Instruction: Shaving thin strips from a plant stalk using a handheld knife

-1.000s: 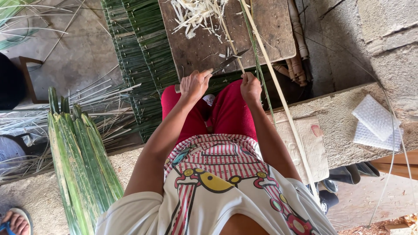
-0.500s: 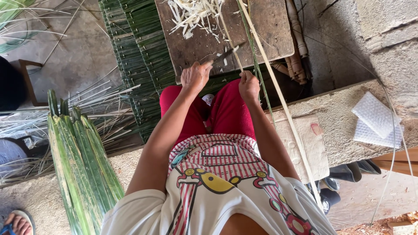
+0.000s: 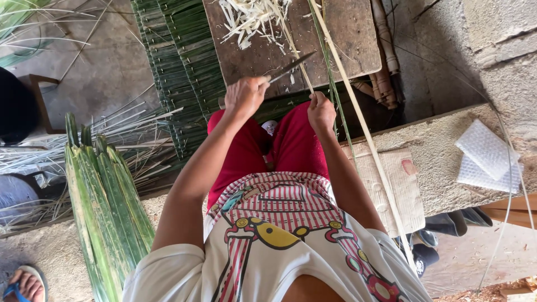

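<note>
While the left hand (image 3: 245, 96) closes its grip around the handle of a knife (image 3: 291, 67), the blade points away from it and meets a long pale leaf strip (image 3: 358, 120) just above the right hand (image 3: 321, 111). The right hand's grip is pressed together, pinching that strip against the knees; the strip runs on past it both ways, up over the wooden surface (image 3: 347, 33) and back down beside the right arm. Just beyond the knife, a heap of pale shavings (image 3: 249, 19) lies on the surface. To the far side of the left grip, bundled dark green strips (image 3: 179, 67) cover the floor, and nearer the body stands a sheaf of broad green leaves (image 3: 103, 207). Outward of the right grip, a concrete ledge (image 3: 442, 151) carries two pieces of bubble wrap (image 3: 486, 159) and a worn cardboard sheet (image 3: 391, 184). Another person's sandalled foot (image 3: 22, 282) shows well apart, at the bottom corner.
</note>
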